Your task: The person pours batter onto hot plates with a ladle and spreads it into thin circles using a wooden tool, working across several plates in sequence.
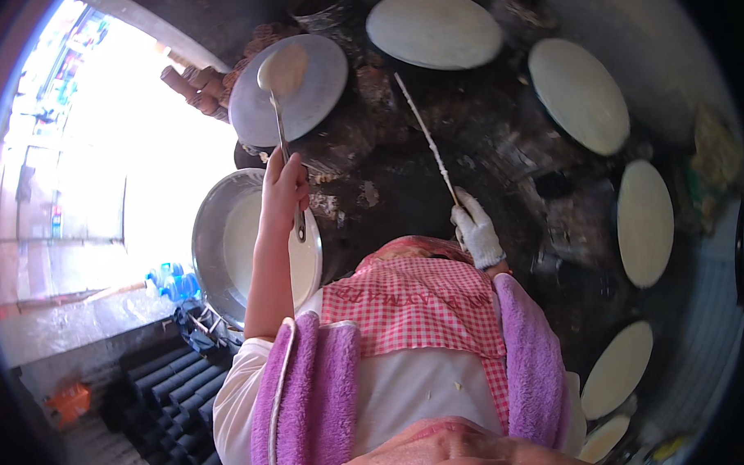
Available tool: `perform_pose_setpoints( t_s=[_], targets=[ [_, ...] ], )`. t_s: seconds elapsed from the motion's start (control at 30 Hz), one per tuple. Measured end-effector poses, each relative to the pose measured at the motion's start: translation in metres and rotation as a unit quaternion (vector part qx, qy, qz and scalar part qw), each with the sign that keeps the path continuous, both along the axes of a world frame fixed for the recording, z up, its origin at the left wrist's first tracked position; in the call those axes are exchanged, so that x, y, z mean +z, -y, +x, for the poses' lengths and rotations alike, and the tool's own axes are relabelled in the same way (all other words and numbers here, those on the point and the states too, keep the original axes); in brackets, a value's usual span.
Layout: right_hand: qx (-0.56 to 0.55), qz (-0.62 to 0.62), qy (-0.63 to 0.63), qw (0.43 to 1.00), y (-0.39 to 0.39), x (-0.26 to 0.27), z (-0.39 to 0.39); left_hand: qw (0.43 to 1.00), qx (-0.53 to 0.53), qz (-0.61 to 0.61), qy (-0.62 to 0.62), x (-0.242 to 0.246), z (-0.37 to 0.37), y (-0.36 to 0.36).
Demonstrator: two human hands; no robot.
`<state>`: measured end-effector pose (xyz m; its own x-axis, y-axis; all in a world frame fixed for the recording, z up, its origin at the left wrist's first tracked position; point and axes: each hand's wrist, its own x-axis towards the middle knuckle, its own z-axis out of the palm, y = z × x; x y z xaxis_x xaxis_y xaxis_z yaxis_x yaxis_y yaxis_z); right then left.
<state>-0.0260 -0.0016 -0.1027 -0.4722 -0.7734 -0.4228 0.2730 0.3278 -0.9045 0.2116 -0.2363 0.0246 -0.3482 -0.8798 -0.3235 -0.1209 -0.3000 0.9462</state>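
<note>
My bare left hand [284, 183] grips the metal handle of a ladle [279, 120]. The ladle's head, coated with pale batter [282, 69], is over a round grey griddle [247, 114]; I cannot tell whether it touches the surface. Below that forearm stands a wide metal basin [207, 227] holding white batter [242, 240], partly hidden by the arm. In a white knitted glove, my right hand [478, 231] holds a thin stick [424, 133] crusted with batter. The stick's tip points toward a griddle covered by a pale round of batter [434, 29].
More batter-covered griddles [578, 95] curve around my right side, on dark, stained stoves. Reddish-brown cylindrical briquettes [196, 88] are piled behind the left griddle. Black briquettes [176, 398] are stacked at lower left, near blue plastic bottles [172, 281] on a ledge.
</note>
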Motion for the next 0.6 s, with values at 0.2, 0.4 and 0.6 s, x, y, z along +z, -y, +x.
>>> perform_pose_setpoints(
  t_s=[0.2,0.4,0.6],
  targets=[
    [0.082,-0.078,-0.017,0.993,0.141,0.039,-0.04,0.816,0.022,-0.448,0.365,-0.029,-0.025,0.116],
    [0.234,-0.123,-0.071,0.962,0.274,0.048,-0.084,0.808,0.028,-0.37,0.457,-0.072,-0.061,0.182],
    [0.213,0.037,0.087,0.973,0.312,0.033,-0.115,0.993,0.105,-0.049,-0.003,-0.132,-0.073,0.21]
  ],
)
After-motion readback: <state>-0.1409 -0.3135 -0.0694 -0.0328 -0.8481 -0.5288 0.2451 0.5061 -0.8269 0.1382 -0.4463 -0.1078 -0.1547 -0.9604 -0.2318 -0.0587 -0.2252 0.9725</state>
